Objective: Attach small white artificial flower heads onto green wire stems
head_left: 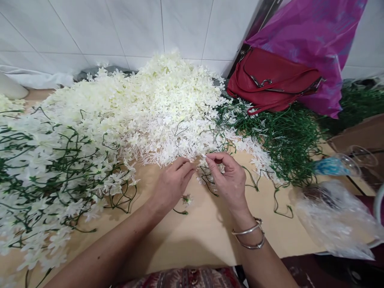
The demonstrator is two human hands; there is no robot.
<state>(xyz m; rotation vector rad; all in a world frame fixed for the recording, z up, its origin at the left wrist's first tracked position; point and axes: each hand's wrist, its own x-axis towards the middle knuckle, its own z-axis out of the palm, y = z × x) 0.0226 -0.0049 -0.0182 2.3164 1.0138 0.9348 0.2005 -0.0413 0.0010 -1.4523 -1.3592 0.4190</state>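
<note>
My left hand (177, 176) is closed, its fingers pressed together just in front of the flower heap; whatever they may pinch is hidden. Beside it, the thumb and forefinger of my right hand (228, 178) pinch a small white flower piece (204, 156), too small to make out in detail. Beyond both hands spreads a heap of loose white artificial flowers (168, 104). A finished-looking flower with a green stem (181, 211) lies on the table below my left hand. Green plastic stems (288, 140) are piled on the right.
White flowers on green stems (66, 172) cover the left of the table (192, 244). At the back right, a red handbag (273, 80) sits by a purple plastic bag (312, 44). A clear plastic bag (339, 216) and a plastic cup (336, 165) lie at the right edge.
</note>
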